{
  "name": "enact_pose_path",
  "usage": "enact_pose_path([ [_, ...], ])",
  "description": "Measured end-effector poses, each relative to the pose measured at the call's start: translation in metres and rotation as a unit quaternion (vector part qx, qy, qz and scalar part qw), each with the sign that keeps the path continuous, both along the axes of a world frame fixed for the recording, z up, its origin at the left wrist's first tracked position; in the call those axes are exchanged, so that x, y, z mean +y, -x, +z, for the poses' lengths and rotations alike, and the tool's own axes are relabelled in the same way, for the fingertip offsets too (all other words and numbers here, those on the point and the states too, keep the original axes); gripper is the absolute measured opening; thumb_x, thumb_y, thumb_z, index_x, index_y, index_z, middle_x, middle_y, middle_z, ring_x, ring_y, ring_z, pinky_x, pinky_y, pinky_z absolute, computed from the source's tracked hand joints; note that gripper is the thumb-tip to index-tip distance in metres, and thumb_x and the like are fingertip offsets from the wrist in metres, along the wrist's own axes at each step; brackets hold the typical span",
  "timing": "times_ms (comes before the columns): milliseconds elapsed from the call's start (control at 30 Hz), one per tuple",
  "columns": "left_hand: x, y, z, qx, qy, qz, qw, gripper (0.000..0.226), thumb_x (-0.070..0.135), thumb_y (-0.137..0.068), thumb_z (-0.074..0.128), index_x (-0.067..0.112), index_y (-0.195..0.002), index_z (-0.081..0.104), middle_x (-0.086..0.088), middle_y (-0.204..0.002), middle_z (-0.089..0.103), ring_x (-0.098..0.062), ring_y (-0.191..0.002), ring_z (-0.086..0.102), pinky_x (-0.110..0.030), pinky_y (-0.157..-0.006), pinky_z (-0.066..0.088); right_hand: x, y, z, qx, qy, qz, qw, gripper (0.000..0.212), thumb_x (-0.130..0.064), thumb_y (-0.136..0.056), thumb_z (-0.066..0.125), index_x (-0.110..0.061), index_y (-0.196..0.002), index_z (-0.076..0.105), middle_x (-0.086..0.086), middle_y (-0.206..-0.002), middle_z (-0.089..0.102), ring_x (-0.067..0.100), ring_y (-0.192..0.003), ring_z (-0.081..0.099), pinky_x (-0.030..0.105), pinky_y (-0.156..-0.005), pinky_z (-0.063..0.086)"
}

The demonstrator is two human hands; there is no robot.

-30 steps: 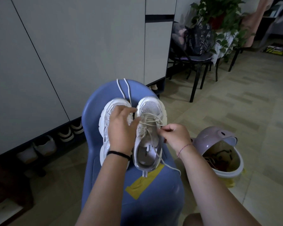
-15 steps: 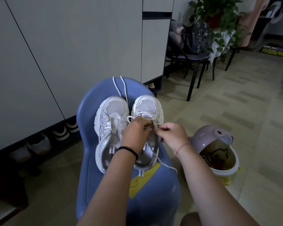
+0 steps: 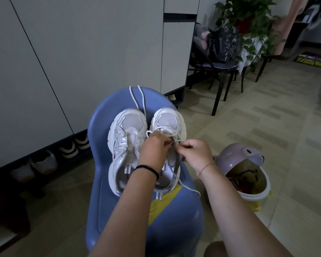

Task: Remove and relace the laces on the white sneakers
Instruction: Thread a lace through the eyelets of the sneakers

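Note:
Two white sneakers stand side by side, toes away from me, on a blue plastic stool (image 3: 100,182). The left sneaker (image 3: 126,138) has no lace in its eyelets. A loose white lace (image 3: 137,97) lies on the stool beyond its toe. The right sneaker (image 3: 168,121) carries a partly threaded lace (image 3: 167,133). My left hand (image 3: 154,151) rests over the right sneaker's tongue, fingers pinched on that lace. My right hand (image 3: 195,153) pinches the lace from the right side. One lace end trails off the stool's right edge (image 3: 191,190).
A pink-lidded bin (image 3: 245,173) stands open on the floor to the right. Grey cabinet doors (image 3: 82,52) fill the left, with shoes (image 3: 70,149) tucked underneath. A black chair (image 3: 220,71) with a bag and a potted plant (image 3: 248,19) stand further back.
My left hand moved off the left sneaker and onto the right sneaker's lace, meeting my right hand there. The view shifted slightly.

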State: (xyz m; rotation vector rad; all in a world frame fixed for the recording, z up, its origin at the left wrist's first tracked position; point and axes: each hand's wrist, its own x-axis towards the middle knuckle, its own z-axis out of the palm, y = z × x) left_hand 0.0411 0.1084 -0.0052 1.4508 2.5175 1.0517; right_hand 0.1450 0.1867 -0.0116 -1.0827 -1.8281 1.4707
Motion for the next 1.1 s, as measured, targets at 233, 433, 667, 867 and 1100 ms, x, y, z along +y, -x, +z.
enact_pose_path([
  [233, -0.002, 0.001, 0.001, -0.043, -0.042, 0.011, 0.998, 0.015, 0.013, -0.093, 0.061, 0.002, -0.094, 0.07, -0.009, -0.103, 0.059, -0.021, -0.086, 0.056, -0.018, -0.066, 0.03, -0.001, 0.001, 0.0, 0.003, -0.002, 0.005, 1.0, 0.014, -0.017, -0.079, 0.075, -0.024, -0.068, 0.069, 0.007, -0.077, 0.072, 0.031, -0.086, 0.069, 0.053, -0.082, 0.056],
  [433, -0.006, 0.009, 0.003, -0.153, -0.06, 0.013, 0.986, 0.011, 0.014, -0.095, 0.058, 0.009, -0.09, 0.066, 0.0, -0.085, 0.059, -0.011, -0.074, 0.051, -0.017, -0.061, 0.032, -0.002, 0.005, 0.0, 0.0, -0.008, 0.006, 1.0, 0.013, -0.019, -0.081, 0.074, -0.023, -0.07, 0.069, 0.012, -0.08, 0.072, 0.032, -0.084, 0.069, 0.052, -0.079, 0.057],
  [667, -0.018, 0.014, 0.013, -0.387, -0.153, 0.053, 0.908, 0.021, 0.017, -0.099, 0.053, 0.005, -0.088, 0.066, 0.007, -0.053, 0.046, -0.006, -0.047, 0.039, -0.023, -0.055, 0.037, 0.0, 0.01, -0.002, 0.006, 0.002, -0.011, 1.0, 0.01, -0.017, -0.081, 0.075, -0.018, -0.073, 0.07, 0.016, -0.079, 0.072, 0.03, -0.078, 0.068, 0.05, -0.076, 0.058],
  [867, -0.043, 0.038, 0.024, -0.388, -0.262, 0.188, 0.863, 0.021, 0.017, -0.098, 0.054, 0.012, -0.08, 0.064, 0.005, -0.052, 0.043, -0.008, -0.048, 0.037, -0.02, -0.049, 0.034, 0.004, 0.009, -0.005, 0.002, 0.014, -0.013, 1.0, 0.008, -0.017, -0.08, 0.075, -0.018, -0.073, 0.071, 0.011, -0.078, 0.072, 0.032, -0.082, 0.07, 0.05, -0.078, 0.058],
  [1100, -0.073, 0.06, 0.021, -0.205, -0.256, 0.336, 0.883, 0.012, 0.015, -0.09, 0.063, 0.009, -0.094, 0.072, -0.008, -0.084, 0.067, -0.013, -0.071, 0.056, -0.019, -0.071, 0.039, 0.002, 0.01, -0.005, -0.019, -0.014, -0.026, 0.999, 0.008, -0.018, -0.081, 0.073, -0.017, -0.073, 0.071, 0.002, -0.072, 0.068, 0.021, -0.077, 0.065, 0.048, -0.081, 0.057],
])
